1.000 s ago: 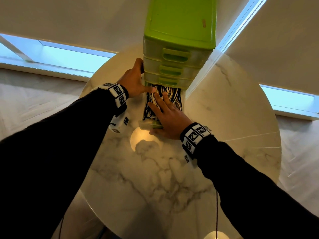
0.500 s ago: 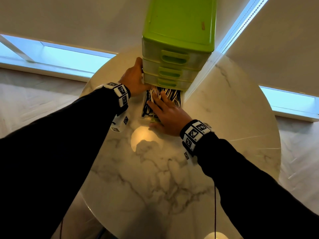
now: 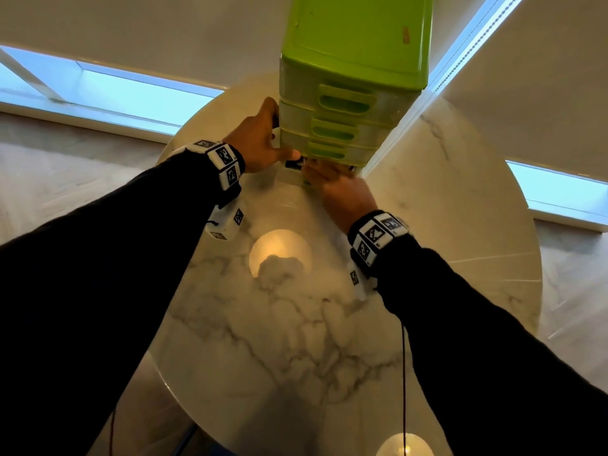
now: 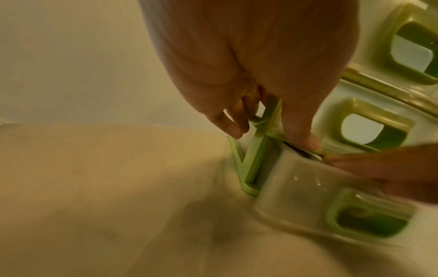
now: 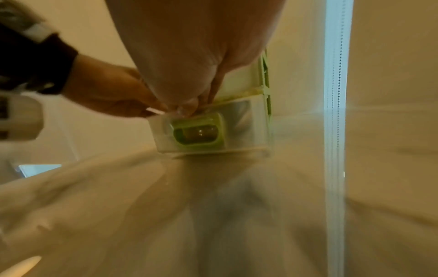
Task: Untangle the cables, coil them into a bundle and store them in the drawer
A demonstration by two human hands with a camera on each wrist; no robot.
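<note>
A lime-green drawer unit (image 3: 355, 44) stands at the far side of the round marble table (image 3: 296, 340). Its clear bottom drawer (image 5: 208, 129) with a green handle sticks out only a little. Of the black and white cables just a dark sliver (image 3: 293, 164) shows in the gap. My left hand (image 3: 260, 139) grips the unit's left front corner post, thumb on the front and fingers behind (image 4: 267, 131). My right hand (image 3: 339, 189) rests with straight fingers on the top edge of the drawer front (image 5: 192, 105).
The unit stands against a window frame and bead-chain blind cord (image 3: 473, 44). Lamp reflections (image 3: 279, 251) shine on the marble between my arms. The table's rim curves round on both sides, with pale floor beyond. A thin cord (image 3: 404, 373) hangs from my right wrist.
The bottom drawer has slid in under the unit, from wide open to nearly closed, hiding the cables. My right hand moved forward with it. My left hand stayed on the unit.
</note>
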